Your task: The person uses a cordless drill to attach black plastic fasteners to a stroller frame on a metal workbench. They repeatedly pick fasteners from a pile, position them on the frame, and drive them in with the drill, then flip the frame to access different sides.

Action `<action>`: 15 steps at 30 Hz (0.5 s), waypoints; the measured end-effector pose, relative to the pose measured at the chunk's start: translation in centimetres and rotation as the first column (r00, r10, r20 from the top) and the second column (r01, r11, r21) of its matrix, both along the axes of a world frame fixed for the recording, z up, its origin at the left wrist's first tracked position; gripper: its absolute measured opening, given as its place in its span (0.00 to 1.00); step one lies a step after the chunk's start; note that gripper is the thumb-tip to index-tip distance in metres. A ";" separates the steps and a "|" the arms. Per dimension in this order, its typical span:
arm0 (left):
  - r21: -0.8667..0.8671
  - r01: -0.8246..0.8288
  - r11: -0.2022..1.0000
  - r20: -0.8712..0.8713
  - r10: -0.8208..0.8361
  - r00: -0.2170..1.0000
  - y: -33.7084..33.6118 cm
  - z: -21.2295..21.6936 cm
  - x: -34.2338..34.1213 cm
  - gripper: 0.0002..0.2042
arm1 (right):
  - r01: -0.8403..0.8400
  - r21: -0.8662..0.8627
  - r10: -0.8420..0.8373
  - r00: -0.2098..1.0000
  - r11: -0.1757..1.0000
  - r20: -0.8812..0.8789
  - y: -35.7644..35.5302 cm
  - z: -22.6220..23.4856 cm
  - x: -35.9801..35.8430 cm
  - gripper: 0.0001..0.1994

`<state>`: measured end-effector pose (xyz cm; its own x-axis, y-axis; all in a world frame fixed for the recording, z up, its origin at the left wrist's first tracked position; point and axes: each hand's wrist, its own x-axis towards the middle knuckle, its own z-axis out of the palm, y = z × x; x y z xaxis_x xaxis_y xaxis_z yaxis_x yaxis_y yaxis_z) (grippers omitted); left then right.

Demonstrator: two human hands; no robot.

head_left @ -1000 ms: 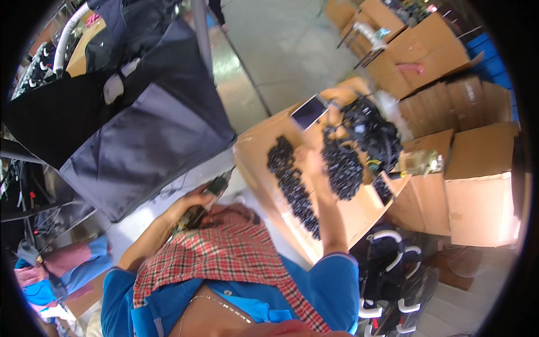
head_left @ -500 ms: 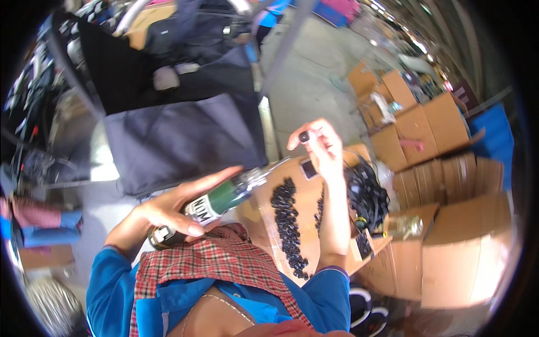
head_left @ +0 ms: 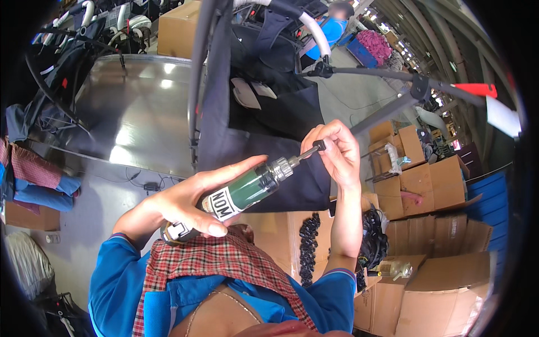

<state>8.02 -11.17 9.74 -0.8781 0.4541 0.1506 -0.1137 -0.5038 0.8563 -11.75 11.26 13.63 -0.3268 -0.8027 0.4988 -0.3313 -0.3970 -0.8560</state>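
Steel of the worktop (head_left: 129, 118) gleams at far left, above the left hand (head_left: 185, 205), which is wrapped around a green driver tool (head_left: 236, 196) tilted up to the right. At its tip a small black bit (head_left: 320, 146) is pinched in the right hand (head_left: 337, 154). The bit looks seated or nearly so; black parts (head_left: 307, 247) wait in a cardboard box (head_left: 281, 236) below, untouched.
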 end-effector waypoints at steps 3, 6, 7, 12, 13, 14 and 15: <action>0.014 0.059 0.998 0.065 -0.060 0.996 -3.9 0.6 0.1 0.55 | 0.007 0.023 -0.007 1.000 1.000 0.001 -3.2 0.7 0.2 0.05; 0.001 0.002 1.000 0.076 -0.002 0.997 -7.0 1.2 0.2 0.57 | 0.020 0.059 -0.019 1.000 0.998 -0.014 -6.4 1.6 0.7 0.06; 0.009 0.000 1.000 0.029 -0.001 1.000 -8.1 0.5 -0.2 0.58 | 0.016 0.055 -0.016 1.000 0.998 -0.005 -7.3 2.0 0.9 0.05; 0.367 0.255 0.894 0.022 -0.283 0.959 -12.1 -0.8 -1.6 0.60 | 0.217 0.079 -0.170 0.906 0.973 -0.387 -10.4 5.0 3.2 0.06; 0.414 0.306 0.857 0.003 -0.337 0.941 -12.8 -1.2 -2.2 0.60 | 0.247 0.071 -0.183 0.855 0.966 -0.485 -11.0 5.9 3.6 0.06; 0.424 0.318 0.848 -0.009 -0.347 0.938 -13.3 -1.6 -2.3 0.61 | 0.273 0.078 -0.200 0.842 0.959 -0.501 -11.5 6.3 4.1 0.06; 0.433 0.328 0.839 -0.022 -0.354 0.935 -13.7 -2.0 -2.4 0.61 | 0.259 0.087 -0.189 0.862 0.962 -0.470 -11.9 6.5 4.2 0.07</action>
<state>5.58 -24.91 7.78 -0.6921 0.6302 0.3520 -0.3869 -0.7355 0.5561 -7.56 -0.69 20.14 -0.2719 -0.8085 0.5219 -0.7613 -0.1510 -0.6305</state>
